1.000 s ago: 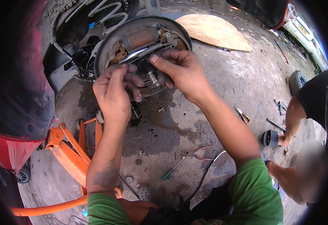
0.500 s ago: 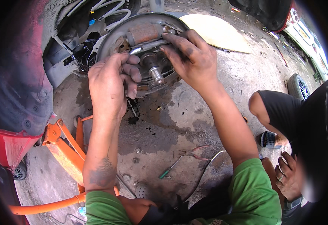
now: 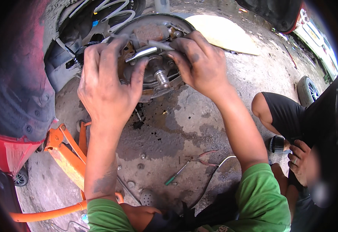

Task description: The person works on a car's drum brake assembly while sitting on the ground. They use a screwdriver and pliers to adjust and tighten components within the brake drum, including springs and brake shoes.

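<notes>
The person has two hands, one left hand [image 3: 109, 85] and one right hand [image 3: 203, 63], and one co-worker's hand [image 3: 300, 160] also shows. There is one brake assembly [image 3: 156, 66], one silver rod [image 3: 141, 54], one orange jack [image 3: 69, 165] and one pale board [image 3: 221, 34]. The ground bears one green-handled screwdriver [image 3: 171, 179], one pair of pliers [image 3: 195, 157] and, far right, one spoked wheel [image 3: 307, 92].
</notes>
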### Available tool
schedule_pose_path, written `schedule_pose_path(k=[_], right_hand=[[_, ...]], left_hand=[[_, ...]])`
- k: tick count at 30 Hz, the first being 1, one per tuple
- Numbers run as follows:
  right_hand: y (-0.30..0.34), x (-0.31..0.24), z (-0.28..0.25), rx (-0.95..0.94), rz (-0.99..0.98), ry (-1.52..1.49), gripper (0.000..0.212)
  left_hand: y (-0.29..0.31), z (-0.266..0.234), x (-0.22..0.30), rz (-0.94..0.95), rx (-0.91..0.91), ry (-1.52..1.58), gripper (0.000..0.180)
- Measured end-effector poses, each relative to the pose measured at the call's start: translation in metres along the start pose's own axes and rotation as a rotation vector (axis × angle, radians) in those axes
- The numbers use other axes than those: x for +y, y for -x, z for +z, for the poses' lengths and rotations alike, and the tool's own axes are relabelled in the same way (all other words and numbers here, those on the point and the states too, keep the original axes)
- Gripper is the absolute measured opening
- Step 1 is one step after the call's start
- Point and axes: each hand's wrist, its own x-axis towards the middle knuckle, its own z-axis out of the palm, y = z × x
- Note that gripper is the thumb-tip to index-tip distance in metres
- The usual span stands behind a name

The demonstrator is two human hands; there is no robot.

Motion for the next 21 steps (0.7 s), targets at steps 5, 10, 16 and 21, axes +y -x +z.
schedule_pose_path(k=[5,10,16,21], right_hand=[[0.006,0.022,-0.023,0.032,-0.111,0.058,0.025],[0.016,0.025,-0.018,-0.027,-0.113,0.000,0.025],[0.024,0.021,-0.018,-0.034,0.036,-0.217,0.021],[0.018,0.013,-0.026,-0.129,0.130,-0.295,0.025]], left_hand=[[0.007,0.009,-0.003,-0.090,-0.014,0.282,0.039],[0.008,0.014,-0.007,0.086,-0.172,0.308,0.020],[0.008,0.001,-0.012,-0.018,-0.394,0.455,0.014],[0.003,-0.010,-0.023,0.055,-0.489,0.429,0.014]])
